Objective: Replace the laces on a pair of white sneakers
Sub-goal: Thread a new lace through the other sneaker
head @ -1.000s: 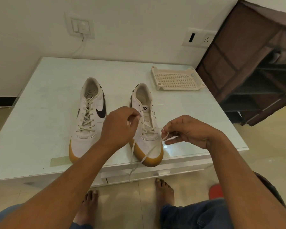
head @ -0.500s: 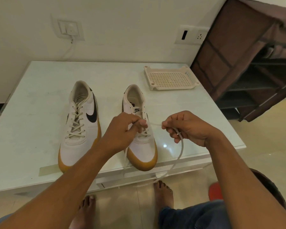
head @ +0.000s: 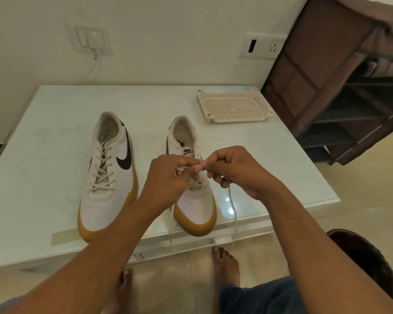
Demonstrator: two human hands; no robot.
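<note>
A pale glossy counter [head: 55, 123] stands against a cream wall [head: 168, 30] with two switch plates. A brown fabric shoe rack [head: 327, 75] stands right, on beige floor tiles [head: 361, 211]

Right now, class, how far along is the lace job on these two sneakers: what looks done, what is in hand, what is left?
Looks done: the swoosh sneaker is laced up its front. In hand: the left hand and right hand pinch the lace over the other sneaker, crossed only low down, ends dangling off the table. Left: its empty upper eyelets, then tying.
</note>
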